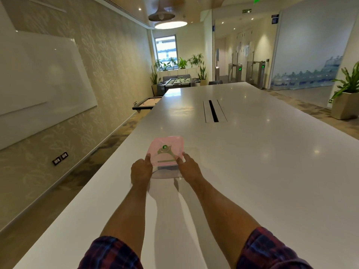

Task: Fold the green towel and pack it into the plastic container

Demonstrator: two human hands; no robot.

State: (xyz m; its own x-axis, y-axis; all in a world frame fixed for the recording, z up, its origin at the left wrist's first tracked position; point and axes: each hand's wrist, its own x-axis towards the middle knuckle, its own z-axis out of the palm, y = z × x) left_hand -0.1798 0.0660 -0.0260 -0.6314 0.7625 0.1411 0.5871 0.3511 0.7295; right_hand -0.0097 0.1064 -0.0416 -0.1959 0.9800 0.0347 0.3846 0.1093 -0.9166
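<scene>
Presently, the pink lid (166, 150) is gripped between left hand (141, 170) and right hand (189, 167), evidently for access to the container (165, 172) beneath them.

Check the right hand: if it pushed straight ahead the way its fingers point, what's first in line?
The pink lid, which the right hand already grips at its near edge. Beyond it, only bare white table seems ahead, though depth is unclear.

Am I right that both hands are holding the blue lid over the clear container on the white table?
Not quite: the lid is pink, not blue. The head view shows the left hand and right hand gripping its near corners above the clear container on the white table.
</scene>
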